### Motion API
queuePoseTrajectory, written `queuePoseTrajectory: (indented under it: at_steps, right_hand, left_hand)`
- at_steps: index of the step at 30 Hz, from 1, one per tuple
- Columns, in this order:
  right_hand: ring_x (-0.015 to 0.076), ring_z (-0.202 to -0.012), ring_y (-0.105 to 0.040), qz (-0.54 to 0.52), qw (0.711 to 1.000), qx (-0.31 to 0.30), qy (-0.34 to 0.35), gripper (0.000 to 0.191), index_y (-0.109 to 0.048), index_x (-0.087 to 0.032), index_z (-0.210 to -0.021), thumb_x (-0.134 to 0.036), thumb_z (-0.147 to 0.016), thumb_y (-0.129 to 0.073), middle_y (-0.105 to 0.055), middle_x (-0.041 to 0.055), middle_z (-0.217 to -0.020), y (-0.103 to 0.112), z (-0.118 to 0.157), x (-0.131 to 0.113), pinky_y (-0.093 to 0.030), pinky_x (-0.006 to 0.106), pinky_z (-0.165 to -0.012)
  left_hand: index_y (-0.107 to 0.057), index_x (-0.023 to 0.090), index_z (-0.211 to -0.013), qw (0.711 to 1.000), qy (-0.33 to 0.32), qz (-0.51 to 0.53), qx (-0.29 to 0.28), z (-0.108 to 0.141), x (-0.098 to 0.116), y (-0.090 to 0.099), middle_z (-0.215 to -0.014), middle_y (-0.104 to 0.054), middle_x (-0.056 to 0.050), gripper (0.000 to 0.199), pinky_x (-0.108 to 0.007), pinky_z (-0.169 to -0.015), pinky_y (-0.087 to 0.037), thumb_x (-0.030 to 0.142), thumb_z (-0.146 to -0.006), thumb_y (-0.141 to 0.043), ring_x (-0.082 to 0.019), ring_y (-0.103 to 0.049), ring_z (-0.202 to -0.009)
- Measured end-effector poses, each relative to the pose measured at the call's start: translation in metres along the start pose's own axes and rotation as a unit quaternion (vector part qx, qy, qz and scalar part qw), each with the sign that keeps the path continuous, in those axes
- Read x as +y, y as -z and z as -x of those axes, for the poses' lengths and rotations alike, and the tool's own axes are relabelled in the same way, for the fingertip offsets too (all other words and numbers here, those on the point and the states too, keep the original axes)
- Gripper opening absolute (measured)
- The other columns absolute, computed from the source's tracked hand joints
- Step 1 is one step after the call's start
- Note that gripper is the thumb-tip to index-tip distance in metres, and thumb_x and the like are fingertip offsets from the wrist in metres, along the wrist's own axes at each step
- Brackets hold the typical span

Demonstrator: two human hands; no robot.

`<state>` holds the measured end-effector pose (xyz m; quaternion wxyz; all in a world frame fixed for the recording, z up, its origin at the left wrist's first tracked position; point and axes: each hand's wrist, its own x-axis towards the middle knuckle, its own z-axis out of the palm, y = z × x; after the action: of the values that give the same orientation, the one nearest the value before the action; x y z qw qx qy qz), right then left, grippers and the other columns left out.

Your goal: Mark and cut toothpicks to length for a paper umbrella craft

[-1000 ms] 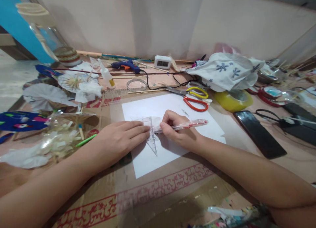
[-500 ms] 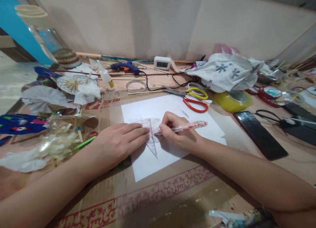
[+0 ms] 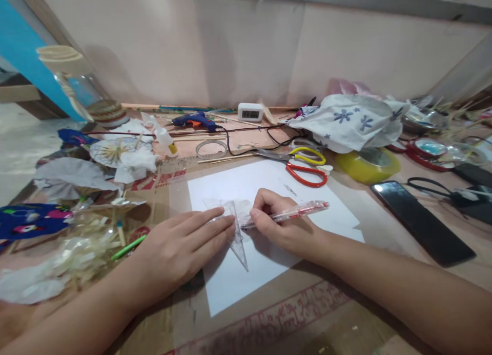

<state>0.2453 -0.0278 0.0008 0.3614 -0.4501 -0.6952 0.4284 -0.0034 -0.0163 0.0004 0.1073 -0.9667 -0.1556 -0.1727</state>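
Observation:
White paper (image 3: 226, 288) lies on a cardboard sheet in front of me. My left hand (image 3: 188, 242) lies flat with fingers stretched out, pressing a clear triangular ruler (image 3: 241, 251) onto the paper. A pen with a clear and red barrel (image 3: 302, 209) is pinched in my right hand (image 3: 282, 224), its tip down beside the ruler's right edge. Under the ruler there is a small pale, thin piece (image 3: 243, 208), partly covered by the hands. Faint marks show at the paper's upper right.
Scissors (image 3: 307, 175), yellow tape (image 3: 368, 165) and a black phone (image 3: 426, 227) lie to the right. Behind are a glue gun (image 3: 194, 120), glue bottle (image 3: 166, 139), white timer (image 3: 250, 112) and patterned cloth (image 3: 346, 120). Crumpled scraps (image 3: 84, 237) and a glass jar (image 3: 86, 91) are left.
The view has tilted up a little, so the desk things appear lower. Both hands keep their hold on the ruler and the pen, with the pen tip still near the ruler's edge.

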Motion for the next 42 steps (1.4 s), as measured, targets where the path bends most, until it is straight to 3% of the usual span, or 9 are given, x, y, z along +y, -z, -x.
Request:
queuePoseTrajectory:
  at_steps: [22,42]
  right_hand:
    - [0.011,-0.056,-0.046,0.043,0.999,-0.008,0.009,0.019,-0.046,-0.021,-0.075,-0.031,-0.091,-0.051,-0.051,-0.0052,-0.063,0.002,0.002,0.001,-0.034,0.026,-0.054]
    - [0.0105,-0.055,-0.043,0.082,0.996,-0.021,0.01,0.018,-0.046,-0.022,-0.077,-0.031,-0.092,-0.052,-0.05,-0.0056,-0.063,0.002,0.004,0.002,-0.032,0.026,-0.053]
  left_hand:
    - [-0.055,0.017,-0.135,0.999,0.012,0.035,-0.032,0.003,-0.002,-0.003,-0.134,-0.064,-0.008,0.038,-0.038,-0.1,-0.051,0.015,-0.101,-0.038,-0.023,-0.058,-0.125]
    - [-0.063,0.013,-0.124,0.999,-0.006,0.03,-0.031,-0.008,-0.002,0.003,-0.126,-0.069,-0.01,0.035,-0.036,-0.093,-0.053,0.015,-0.101,-0.036,-0.022,-0.064,-0.111]
